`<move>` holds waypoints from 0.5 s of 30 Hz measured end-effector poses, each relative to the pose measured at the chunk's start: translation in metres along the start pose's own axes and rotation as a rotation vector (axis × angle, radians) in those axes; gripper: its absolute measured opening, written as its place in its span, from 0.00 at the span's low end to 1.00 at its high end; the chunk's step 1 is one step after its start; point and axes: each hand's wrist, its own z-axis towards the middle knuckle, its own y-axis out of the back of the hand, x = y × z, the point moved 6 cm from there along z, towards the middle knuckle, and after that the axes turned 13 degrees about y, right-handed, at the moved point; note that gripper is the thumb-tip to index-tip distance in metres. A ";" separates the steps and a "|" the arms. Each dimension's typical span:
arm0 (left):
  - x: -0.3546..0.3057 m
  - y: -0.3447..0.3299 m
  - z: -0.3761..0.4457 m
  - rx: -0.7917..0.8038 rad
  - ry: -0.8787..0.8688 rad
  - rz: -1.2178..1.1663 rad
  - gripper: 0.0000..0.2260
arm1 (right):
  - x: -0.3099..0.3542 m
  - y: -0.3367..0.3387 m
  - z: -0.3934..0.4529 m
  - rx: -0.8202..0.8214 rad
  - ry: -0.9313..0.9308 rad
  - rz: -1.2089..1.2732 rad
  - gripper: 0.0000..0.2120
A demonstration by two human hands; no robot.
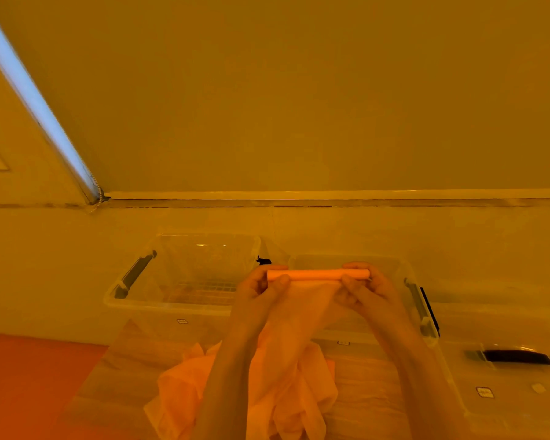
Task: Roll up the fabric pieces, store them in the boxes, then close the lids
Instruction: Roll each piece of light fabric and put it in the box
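Note:
I hold a piece of orange fabric (311, 275) in the air, its top edge wound into a tight horizontal roll. My left hand (261, 289) grips the roll's left end and my right hand (362, 285) grips its right end. The unrolled part hangs down between my forearms onto a heap of loose orange fabric (185, 389) on the table. Behind my hands stand two clear plastic boxes, both open: the left box (146, 303) and the right box (404, 268), which my hands partly hide.
A clear lid with a black handle (518, 357) lies flat at the right of the table. A red-orange surface (29, 382) covers the lower left. A wall and a ledge (331, 195) run behind the boxes. A bright light strip (29, 90) slants at upper left.

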 end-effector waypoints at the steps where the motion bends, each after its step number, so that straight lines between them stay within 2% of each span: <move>1: -0.001 -0.001 0.000 0.002 -0.014 0.005 0.05 | -0.001 0.000 0.000 -0.018 -0.009 -0.004 0.15; 4: -0.001 -0.001 0.000 -0.022 -0.028 0.025 0.05 | 0.000 0.002 0.001 -0.066 0.002 -0.069 0.16; 8: 0.000 0.000 0.001 -0.032 0.004 0.037 0.05 | 0.004 0.001 0.002 -0.081 0.055 -0.086 0.09; 15: 0.002 -0.001 -0.001 -0.026 0.068 0.030 0.04 | 0.004 0.001 0.001 -0.069 0.010 0.004 0.19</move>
